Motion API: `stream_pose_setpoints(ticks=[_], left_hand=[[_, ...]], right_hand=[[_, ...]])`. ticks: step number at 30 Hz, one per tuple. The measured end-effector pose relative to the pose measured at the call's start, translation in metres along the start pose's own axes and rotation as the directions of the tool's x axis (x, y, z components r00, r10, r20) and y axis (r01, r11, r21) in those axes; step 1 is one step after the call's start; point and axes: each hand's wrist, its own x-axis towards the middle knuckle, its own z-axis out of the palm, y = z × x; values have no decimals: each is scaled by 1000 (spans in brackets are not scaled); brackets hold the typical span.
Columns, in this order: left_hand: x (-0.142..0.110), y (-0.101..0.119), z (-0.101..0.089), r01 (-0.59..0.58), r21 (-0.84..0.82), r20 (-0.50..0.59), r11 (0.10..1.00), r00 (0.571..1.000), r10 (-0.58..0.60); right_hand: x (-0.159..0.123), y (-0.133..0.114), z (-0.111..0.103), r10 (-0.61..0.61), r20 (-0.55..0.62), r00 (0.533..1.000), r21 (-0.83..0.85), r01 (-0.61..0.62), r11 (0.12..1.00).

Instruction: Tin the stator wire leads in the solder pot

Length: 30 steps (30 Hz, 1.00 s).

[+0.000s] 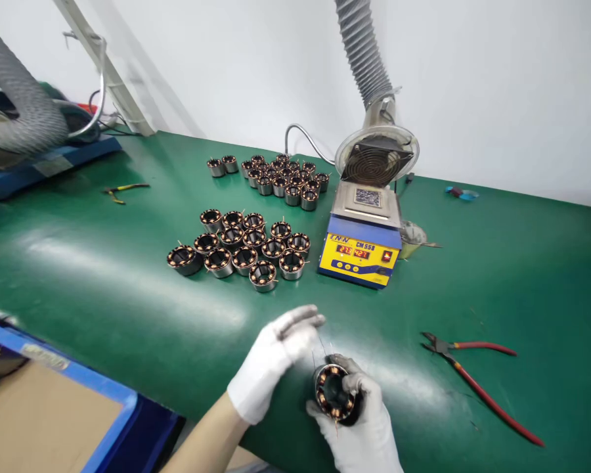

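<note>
My right hand (362, 427), in a white glove, grips a round motor stator (333, 393) with copper coils and thin wire ends sticking out. It holds the stator just above the green table near the front edge. My left hand (278, 358), also gloved, sits beside the stator on its left, fingers loosely curled and extended toward the wire ends. Whether it touches the wires I cannot tell. A near group of several stators (241, 248) lies on the table ahead, and a far group (280, 176) lies behind it.
A yellow and blue solder pot (362, 240) stands at centre right under a fume duct (374, 157). Red-handled cutters (477, 384) lie to the right. Yellow-handled pliers (121, 190) lie far left. A blue tray edge (79, 378) sits at the lower left.
</note>
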Motion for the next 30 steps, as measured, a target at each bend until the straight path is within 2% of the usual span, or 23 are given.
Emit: stream_pose_setpoints(ticks=[2, 3, 5, 7, 10, 13, 14, 16, 18, 20, 22, 25, 30], left_hand=[[-3, 4, -6, 60, 266, 139, 962, 985, -100], [-3, 5, -6, 56, 359, 174, 932, 977, -126], [-1, 3, -3, -13, 465, 194, 885, 977, -88], [3, -2, 3, -80, 492, 189, 867, 982, -17], [6, -9, 7, -131, 456, 100, 880, 990, 96], [2, -10, 4, -163, 405, -126, 900, 965, 232], [0, -9, 3, -155, 385, -190, 910, 951, 242], [-4, -5, 3, -83, 354, -207, 932, 964, 164], [-6, 0, 6, 35, 336, -123, 941, 992, 7], [-6, 1, 11, 140, 302, -88, 943, 989, -118], [-4, -1, 14, 203, 241, -107, 949, 977, -182], [-1, -5, 17, 213, 217, -106, 953, 975, -193], [-1, 1, 18, 183, 284, -139, 941, 979, -148]], right_hand=[[0, 0, 0, -13, 0, 1000, -13, 13, 1000], [0, 0, -1, -14, 7, 1000, -22, 14, 1000], [2, -3, -2, -11, 27, 1000, -36, 12, 999], [3, -5, -4, -5, 47, 999, -43, 7, 999], [3, -6, -5, 17, 53, 998, -48, -15, 999], [2, -3, -4, 46, 53, 998, -41, -44, 998], [1, -2, -3, 52, 55, 997, -34, -50, 998], [0, -2, -3, 60, 58, 996, -19, -59, 998], [0, -4, -3, 72, 58, 996, -9, -71, 997], [1, -7, -3, 89, 51, 995, -9, -89, 996], [2, -10, -4, 101, 52, 994, -15, -101, 995], [3, -13, -5, 113, 65, 991, -17, -112, 994], [3, -16, -6, 138, 60, 989, -33, -136, 990]])
